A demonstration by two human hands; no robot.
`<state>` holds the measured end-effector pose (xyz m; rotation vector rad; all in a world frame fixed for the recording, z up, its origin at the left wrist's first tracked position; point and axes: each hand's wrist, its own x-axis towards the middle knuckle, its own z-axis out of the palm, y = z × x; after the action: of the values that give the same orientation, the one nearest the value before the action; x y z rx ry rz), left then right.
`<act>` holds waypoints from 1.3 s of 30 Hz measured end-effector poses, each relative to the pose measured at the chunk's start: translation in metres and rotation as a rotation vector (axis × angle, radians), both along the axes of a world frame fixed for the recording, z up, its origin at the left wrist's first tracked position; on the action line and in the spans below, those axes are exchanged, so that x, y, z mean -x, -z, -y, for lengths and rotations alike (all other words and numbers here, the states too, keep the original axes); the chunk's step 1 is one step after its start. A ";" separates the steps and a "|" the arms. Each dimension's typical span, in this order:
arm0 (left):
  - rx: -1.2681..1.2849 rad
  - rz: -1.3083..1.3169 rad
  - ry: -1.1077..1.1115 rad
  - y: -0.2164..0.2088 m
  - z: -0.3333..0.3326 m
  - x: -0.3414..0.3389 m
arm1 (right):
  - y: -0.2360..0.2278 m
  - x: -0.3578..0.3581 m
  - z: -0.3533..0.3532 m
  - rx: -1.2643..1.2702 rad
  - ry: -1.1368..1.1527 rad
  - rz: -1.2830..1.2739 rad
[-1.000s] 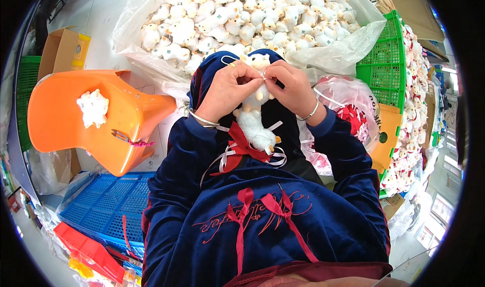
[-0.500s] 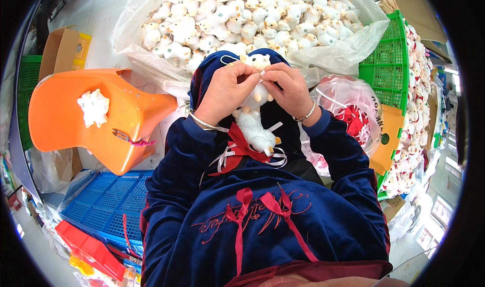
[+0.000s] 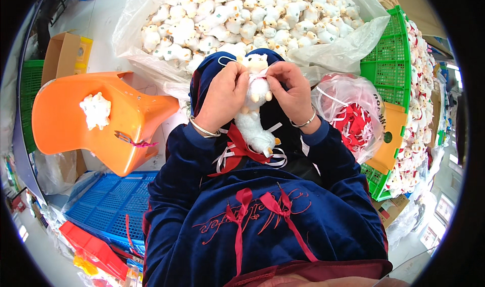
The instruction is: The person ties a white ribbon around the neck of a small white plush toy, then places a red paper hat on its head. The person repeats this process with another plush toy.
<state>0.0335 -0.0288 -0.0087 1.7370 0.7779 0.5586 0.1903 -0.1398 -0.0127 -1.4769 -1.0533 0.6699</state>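
Observation:
A small white plush animal (image 3: 258, 88) with tan feet stands upright between my hands, above my lap. White ribbon (image 3: 258, 75) runs across its neck. My left hand (image 3: 223, 95) pinches one side of the ribbon, its fingertips close to the toy's neck. On the other side, my right hand (image 3: 292, 91) pinches the ribbon between thumb and fingers. Another white plush toy (image 3: 254, 134) lies on my lap just below. Beside it are red cloth pieces (image 3: 235, 149) with white ribbons. A white loop (image 3: 225, 60) sticks out near the held toy's head.
A plastic sack heaped with white plush toys (image 3: 242, 19) lies ahead. At left, an orange chair (image 3: 60, 110) holds one plush toy (image 3: 96, 111) and small snips (image 3: 124, 137). A bag of red pieces (image 3: 353, 127) and green crates (image 3: 386, 59) stand at right, a blue crate (image 3: 108, 201) lower left.
My hands have moved apart, drawing the ribbon to both sides of the toy's neck. Before, their fingertips nearly met in front of it. The toy on my lap has stayed put.

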 end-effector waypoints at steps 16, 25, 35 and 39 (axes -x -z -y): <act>0.297 0.018 -0.033 -0.005 -0.009 -0.002 | -0.022 -0.023 0.001 0.237 0.051 -0.328; 0.141 -0.217 0.230 -0.025 -0.026 0.002 | -0.028 -0.002 0.021 0.042 -0.242 0.050; 0.414 0.189 -0.018 0.001 0.006 0.014 | -0.017 0.027 0.019 -0.083 -0.017 -0.462; 0.383 0.377 -0.122 0.018 0.003 0.004 | -0.020 0.034 0.002 0.036 0.075 -0.512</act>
<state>0.0290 -0.0321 -0.0267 1.1936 0.6709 0.7412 0.1560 -0.1413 0.0070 -1.2715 -0.5904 0.9537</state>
